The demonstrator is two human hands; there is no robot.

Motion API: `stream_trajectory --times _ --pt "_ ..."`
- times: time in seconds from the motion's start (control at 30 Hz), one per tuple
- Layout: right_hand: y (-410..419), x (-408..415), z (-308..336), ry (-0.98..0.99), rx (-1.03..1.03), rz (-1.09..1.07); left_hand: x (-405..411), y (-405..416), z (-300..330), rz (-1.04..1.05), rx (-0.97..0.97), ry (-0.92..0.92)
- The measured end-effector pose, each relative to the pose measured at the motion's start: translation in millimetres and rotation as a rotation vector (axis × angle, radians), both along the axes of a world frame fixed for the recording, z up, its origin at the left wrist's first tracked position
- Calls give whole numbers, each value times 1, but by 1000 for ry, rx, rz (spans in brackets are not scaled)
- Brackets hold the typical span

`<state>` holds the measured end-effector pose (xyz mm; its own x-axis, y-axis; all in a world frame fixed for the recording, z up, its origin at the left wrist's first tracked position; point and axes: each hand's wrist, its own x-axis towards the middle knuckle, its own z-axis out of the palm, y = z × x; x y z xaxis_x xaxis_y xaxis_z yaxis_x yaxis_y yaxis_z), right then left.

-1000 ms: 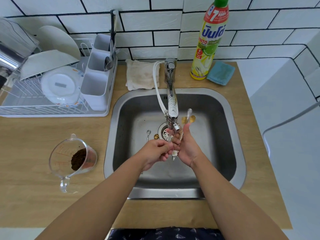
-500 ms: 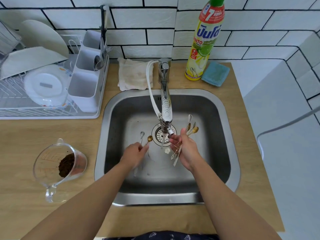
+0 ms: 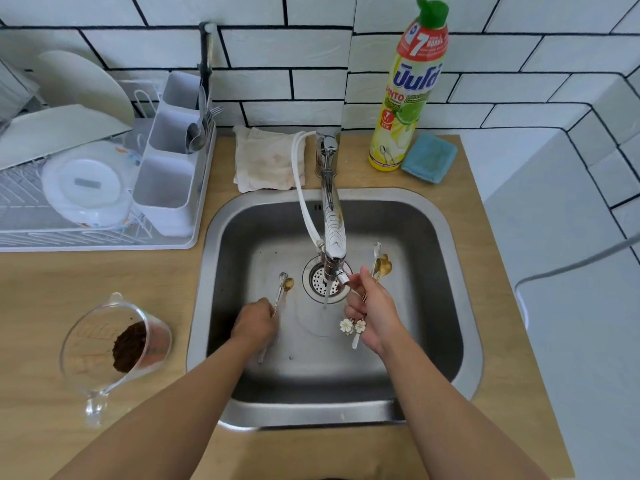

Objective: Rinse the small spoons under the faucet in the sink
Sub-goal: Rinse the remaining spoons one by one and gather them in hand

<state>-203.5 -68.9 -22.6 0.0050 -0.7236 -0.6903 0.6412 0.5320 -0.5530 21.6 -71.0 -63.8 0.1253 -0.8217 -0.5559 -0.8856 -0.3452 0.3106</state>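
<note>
A: Where are the small spoons?

B: A bundle of gold and silver small spoons with flower-shaped ends is gripped in the right hand, just right of the chrome faucet, over the stainless steel sink

A: And the left hand?

B: Curled round two more spoons low in the basin, left of the thin water stream

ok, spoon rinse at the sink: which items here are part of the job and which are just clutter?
Part of the job:
- faucet, water running
- sink
- bunch of spoons gripped in right hand
- two spoons on the sink floor, at left hand

Just lying about:
- dish soap bottle
- blue sponge
- cloth
- measuring cup with brown grounds
- dish rack
</note>
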Motion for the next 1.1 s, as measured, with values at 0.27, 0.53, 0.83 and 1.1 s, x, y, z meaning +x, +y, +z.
stream_trajectory --times 0.27,0.53,0.83,1.1 --pt "8 13 -6 359 -5 187 -37 20 46 91 108 514" --pt "11 22 -1 575 -150 357 -45 39 74 39 40 567" --pt "14 16 0 596 -267 473 -45 41 78 6 6 539" --pt "1 23 2 643 -162 398 -52 37 81 -11 -25 468"
